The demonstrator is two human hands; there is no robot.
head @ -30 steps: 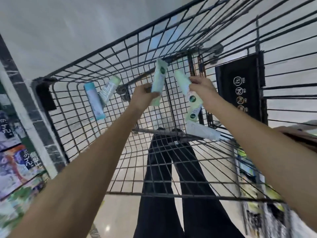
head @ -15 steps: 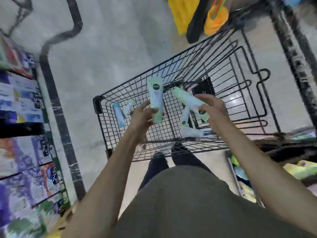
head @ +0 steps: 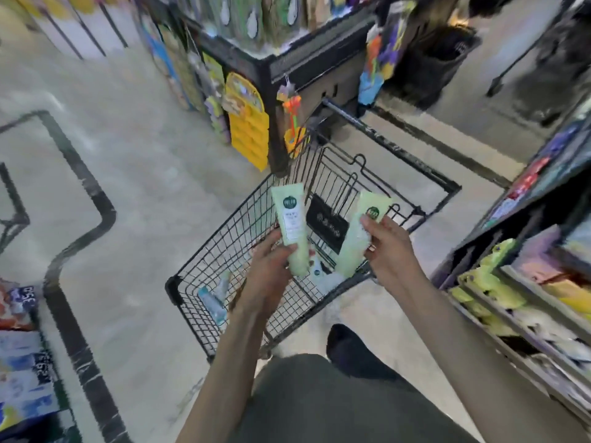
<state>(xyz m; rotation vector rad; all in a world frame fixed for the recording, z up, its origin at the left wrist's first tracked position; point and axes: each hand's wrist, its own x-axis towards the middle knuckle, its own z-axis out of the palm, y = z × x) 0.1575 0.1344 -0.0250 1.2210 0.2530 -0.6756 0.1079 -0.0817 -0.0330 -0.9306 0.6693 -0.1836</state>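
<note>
Head camera: I have two pale green tubes up over the cart (head: 454, 188). My left hand (head: 271, 271) has its fingers (head: 292, 249) curled round the lower half of the left tube (head: 289, 227), which stands upright with its label toward me, above the middle of the basket. My right hand (head: 388, 251) pinches the right tube (head: 353, 247) by its side, thumb on the label face; that tube leans a little to the right, over the cart's near right edge. The tubes are apart, not touching.

I judge this to be the comparing step, with both tubes lifted to be read. Next I must choose one and lower it between the wires, clear of the blue tube (head: 211, 303) at the near left corner and the small tube (head: 318, 270) lying under my hands.

A second ago the view was close down in the basket, my arms stretched to its far wall. Half a second ago the right tube lay tilted almost flat. Now both are raised, and the aisle and display stand (head: 265, 71) show.
</note>
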